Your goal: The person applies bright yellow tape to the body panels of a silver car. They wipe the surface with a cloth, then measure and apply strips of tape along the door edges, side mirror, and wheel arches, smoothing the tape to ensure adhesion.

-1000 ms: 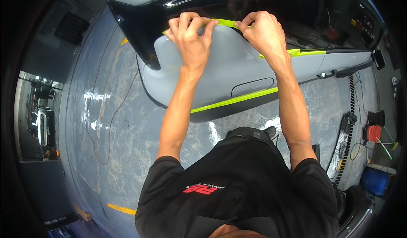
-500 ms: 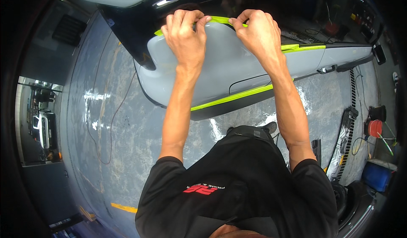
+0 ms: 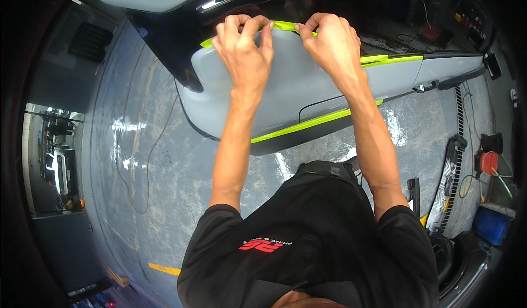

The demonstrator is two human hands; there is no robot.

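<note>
The left hand (image 3: 243, 47) has its grip closed to a pinch, thumb and forefinger tips together on the yellow-green tape (image 3: 285, 26), the remaining fingers bent over. The right hand (image 3: 332, 42) pinches the same tape, thumb tip near its lower edge and forefinger curled above; its other fingers fold toward the palm. Both hands are palm down (what the fingertips do on the far side is hidden).

At far left, blue-grey floor (image 3: 153, 171) spreads wide beside the vehicle, giving open room on that side. The rounded left edge of the grey panel (image 3: 291, 61) comes next, with a glossy black panel (image 3: 329, 1) along its upper border. Between the hands lies a narrow gap, the knuckles well apart from each other. Below the wrists, a second tape strip (image 3: 307, 127) follows the panel's lower edge above dark trim (image 3: 299, 140). To the right, a further tape piece (image 3: 403, 58) runs along the seam, past the right wrist.

As for the held tape, its left end shows just beyond the left hand's fingers; it passes behind them, stretches in the open between the two pinches along the grey-black border, and disappears behind the right hand. Whether it joins the piece farther right cannot be told.
</note>
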